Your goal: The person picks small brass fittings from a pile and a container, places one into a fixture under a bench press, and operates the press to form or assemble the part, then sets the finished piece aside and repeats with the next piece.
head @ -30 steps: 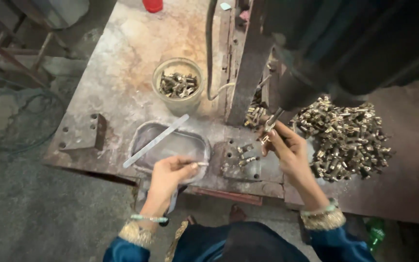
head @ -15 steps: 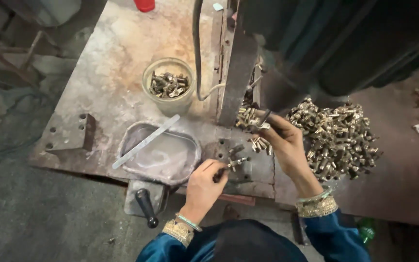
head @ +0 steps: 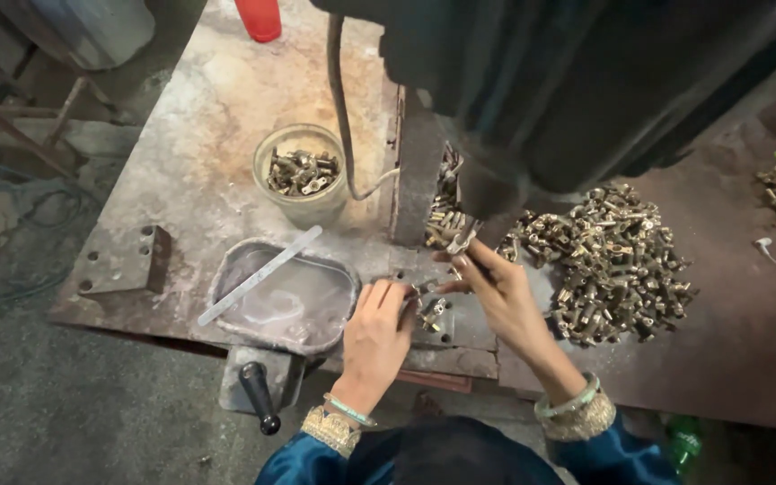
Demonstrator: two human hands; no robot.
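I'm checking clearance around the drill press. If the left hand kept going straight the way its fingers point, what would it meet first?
Probably the small metal part on the steel plate, just past the left hand, then the right hand. Depth is hard to judge.

You were in a small metalworking workshop: you sat at a stained, rust-spotted steel workbench [head: 208, 153] under the dark head of a press or drill machine [head: 568, 81], bare concrete floor [head: 38, 395] around it. A heap of small brass fittings [head: 617, 260] lay on the bench, more of them filled a round tub [head: 303, 175], and a shallow metal tray [head: 285, 296] of cloudy liquid held a flat strip. A drilled steel block [head: 123, 260] and a black-handled lever [head: 258, 400] sat at the bench edge.
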